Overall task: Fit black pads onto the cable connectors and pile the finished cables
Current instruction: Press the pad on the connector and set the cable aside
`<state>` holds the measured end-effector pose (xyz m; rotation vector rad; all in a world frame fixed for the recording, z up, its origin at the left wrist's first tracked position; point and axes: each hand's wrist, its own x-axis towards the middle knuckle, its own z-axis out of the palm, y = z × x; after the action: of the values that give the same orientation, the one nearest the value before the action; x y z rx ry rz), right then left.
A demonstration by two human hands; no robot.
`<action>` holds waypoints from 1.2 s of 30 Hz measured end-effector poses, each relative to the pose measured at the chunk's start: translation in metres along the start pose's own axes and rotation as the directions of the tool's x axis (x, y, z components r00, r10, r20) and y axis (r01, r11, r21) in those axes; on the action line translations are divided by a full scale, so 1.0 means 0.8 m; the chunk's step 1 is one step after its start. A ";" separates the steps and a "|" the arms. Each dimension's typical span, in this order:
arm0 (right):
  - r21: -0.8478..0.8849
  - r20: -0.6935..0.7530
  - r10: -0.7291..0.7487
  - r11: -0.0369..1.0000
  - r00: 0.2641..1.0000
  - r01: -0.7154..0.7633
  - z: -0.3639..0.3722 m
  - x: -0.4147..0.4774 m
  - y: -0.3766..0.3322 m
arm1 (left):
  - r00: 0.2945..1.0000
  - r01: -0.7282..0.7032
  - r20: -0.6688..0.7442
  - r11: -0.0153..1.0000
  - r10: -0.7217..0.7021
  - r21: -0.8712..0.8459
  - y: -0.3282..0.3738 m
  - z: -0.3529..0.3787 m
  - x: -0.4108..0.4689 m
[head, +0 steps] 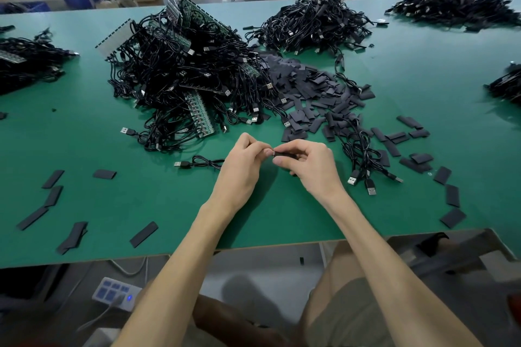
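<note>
Hands meet over the green table [169, 200]: left hand [242, 163] pinches a cable [205, 162] end, right hand [310, 162] grips a black pad [284, 154] against it.

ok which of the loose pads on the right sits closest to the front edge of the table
The black pad at the near end of the column of three right of the right hand; the other two lie farther up the table.

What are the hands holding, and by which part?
Left hand pinches the cable at the end opposite its USB plug; right hand grips the black pad by its right part.
</note>
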<state>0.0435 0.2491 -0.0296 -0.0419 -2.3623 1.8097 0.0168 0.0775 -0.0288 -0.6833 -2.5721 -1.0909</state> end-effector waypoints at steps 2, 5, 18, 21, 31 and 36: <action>-0.009 -0.022 -0.006 1.000 1.000 0.006 0.000 0.000 0.000 | 0.999 -0.004 0.037 0.999 0.006 -0.041 0.001 -0.003 0.001; 0.012 -0.014 -0.005 1.000 1.000 0.005 -0.001 -0.001 0.000 | 0.998 0.015 0.063 0.995 -0.009 -0.099 0.001 -0.006 0.001; 0.024 -0.099 -0.011 1.000 0.995 0.014 -0.002 -0.003 -0.003 | 0.993 0.107 0.068 0.955 -0.092 -0.276 0.002 -0.012 -0.001; 0.043 -0.093 0.006 0.999 0.996 -0.002 -0.003 -0.003 -0.003 | 0.997 0.080 0.018 0.982 -0.078 -0.171 0.003 -0.011 -0.003; 0.062 0.062 -0.012 0.998 0.998 0.008 -0.002 -0.002 -0.004 | 0.997 -0.017 -0.083 0.997 0.011 -0.081 0.007 -0.011 -0.006; 0.090 0.065 -0.013 0.996 0.998 0.007 -0.002 -0.002 -0.002 | 0.998 -0.042 -0.054 0.999 0.042 0.010 0.005 -0.008 -0.005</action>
<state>0.0454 0.2500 -0.0275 0.0413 -2.3167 1.9388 0.0227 0.0741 -0.0240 -0.6924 -2.5039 -1.0693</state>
